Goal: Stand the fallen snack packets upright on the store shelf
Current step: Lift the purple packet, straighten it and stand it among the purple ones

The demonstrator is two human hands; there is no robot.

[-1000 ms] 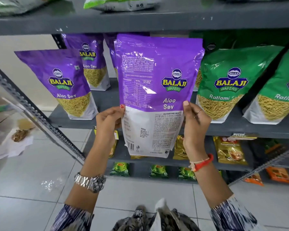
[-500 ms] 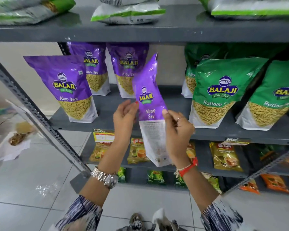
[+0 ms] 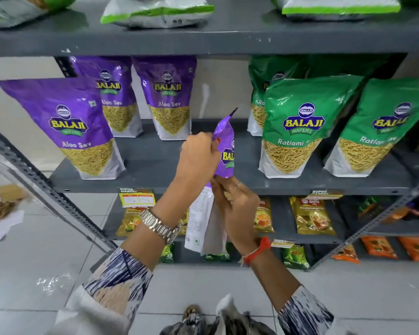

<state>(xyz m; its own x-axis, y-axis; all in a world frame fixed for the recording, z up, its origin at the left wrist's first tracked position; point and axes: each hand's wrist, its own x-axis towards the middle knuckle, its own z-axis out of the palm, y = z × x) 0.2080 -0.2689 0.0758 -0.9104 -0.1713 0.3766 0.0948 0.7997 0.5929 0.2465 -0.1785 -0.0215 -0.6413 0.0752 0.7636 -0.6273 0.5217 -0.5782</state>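
Both forearms rise from the bottom of the frame toward its centre. The left hand [image 3: 198, 155] is curled, fingers [image 3: 207, 137] pinched closed, higher up. The right hand [image 3: 237, 204] sits just below, fingers folded inward, gripping.

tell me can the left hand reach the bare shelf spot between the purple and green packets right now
Probably not yet: the left hand is gripping the purple packet along with the right hand. The gap itself looks free.

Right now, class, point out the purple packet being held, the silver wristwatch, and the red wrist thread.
purple packet [image 3: 226, 151], head view, printed upper face
silver wristwatch [image 3: 160, 226], head view, metal band
red wrist thread [image 3: 260, 247], head view, band
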